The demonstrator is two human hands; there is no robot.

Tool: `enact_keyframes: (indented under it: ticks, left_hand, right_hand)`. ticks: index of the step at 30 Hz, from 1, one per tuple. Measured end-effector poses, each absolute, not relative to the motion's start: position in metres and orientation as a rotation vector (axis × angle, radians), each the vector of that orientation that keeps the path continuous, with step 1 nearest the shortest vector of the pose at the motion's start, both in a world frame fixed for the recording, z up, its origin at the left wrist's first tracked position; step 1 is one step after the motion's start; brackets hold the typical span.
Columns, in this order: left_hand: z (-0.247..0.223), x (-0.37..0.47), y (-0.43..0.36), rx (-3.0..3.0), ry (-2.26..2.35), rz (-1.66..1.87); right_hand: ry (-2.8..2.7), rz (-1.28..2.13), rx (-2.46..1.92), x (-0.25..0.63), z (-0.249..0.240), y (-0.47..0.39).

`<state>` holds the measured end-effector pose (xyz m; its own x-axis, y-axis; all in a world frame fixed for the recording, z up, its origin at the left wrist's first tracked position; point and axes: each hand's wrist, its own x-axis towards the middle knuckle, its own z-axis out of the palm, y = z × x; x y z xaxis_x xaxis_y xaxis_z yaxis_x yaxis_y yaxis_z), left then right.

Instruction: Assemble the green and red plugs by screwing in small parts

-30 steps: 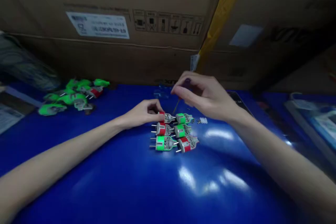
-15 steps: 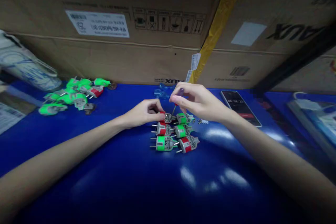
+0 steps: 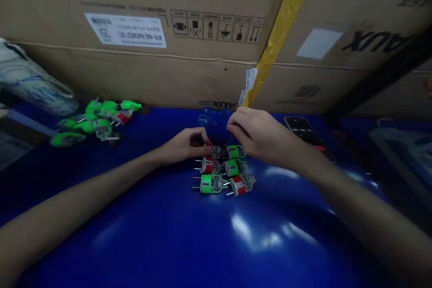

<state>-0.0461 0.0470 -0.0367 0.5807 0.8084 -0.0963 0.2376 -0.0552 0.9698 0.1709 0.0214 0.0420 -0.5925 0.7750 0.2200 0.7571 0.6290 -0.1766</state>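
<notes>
My left hand (image 3: 189, 144) pinches a red plug (image 3: 209, 149) at the far left of a small group of opened electrical plugs. Closed round a thin screwdriver (image 3: 230, 138) is my right hand (image 3: 253, 132), just right of that plug; its fingers cover most of the tool. The tip is dark and hard to make out. Beside the held plug lies a green plug (image 3: 234, 151). Nearer me are another red plug (image 3: 208, 165), a green plug (image 3: 232, 167), and in the front row a green plug (image 3: 211, 183) and a red plug (image 3: 239, 185).
A heap of green and red plugs (image 3: 91, 123) lies at the back left near a patterned bottle (image 3: 37, 81). Clear crumpled plastic (image 3: 209, 117) sits behind my hands. At right rests a phone (image 3: 305, 132). A large cardboard box (image 3: 151, 76) stands along the back.
My right hand has turned over and shifted slightly right, so its back hides the screwdriver's purple handle and the small screws. My left hand stays on the red plug.
</notes>
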Motion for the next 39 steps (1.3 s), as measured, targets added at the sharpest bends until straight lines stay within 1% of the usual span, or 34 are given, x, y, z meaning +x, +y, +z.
enact_keyframes:
  ticks: [9,14,17,25,29,36,39]
  left_hand:
    - [-0.038,-0.046,0.048,1.601,0.888,0.586]
    - [-0.038,-0.046,0.046,1.615,0.913,0.587]
    - [-0.037,-0.045,0.045,1.627,0.911,0.590]
    - [-0.037,-0.045,0.045,1.612,0.920,0.590]
    - [-0.038,-0.045,0.045,1.589,0.914,0.582]
    - [-0.037,-0.045,0.046,1.591,0.907,0.583]
    - [-0.038,-0.046,0.046,1.573,0.899,0.580]
  right_hand:
    - [-2.583,0.315,-1.001,0.178,0.042,0.024]
    - [-2.606,0.218,-1.238,0.184,0.044,0.016]
    - [-2.591,0.203,-1.238,0.183,0.040,0.002]
    - [-2.326,0.119,-1.297,0.180,0.013,-0.022]
    - [-2.245,0.169,-1.213,0.183,0.007,-0.017]
    - [-2.324,0.282,-0.984,0.198,0.008,-0.003]
    - [-2.322,0.370,-1.004,0.203,0.011,0.006]
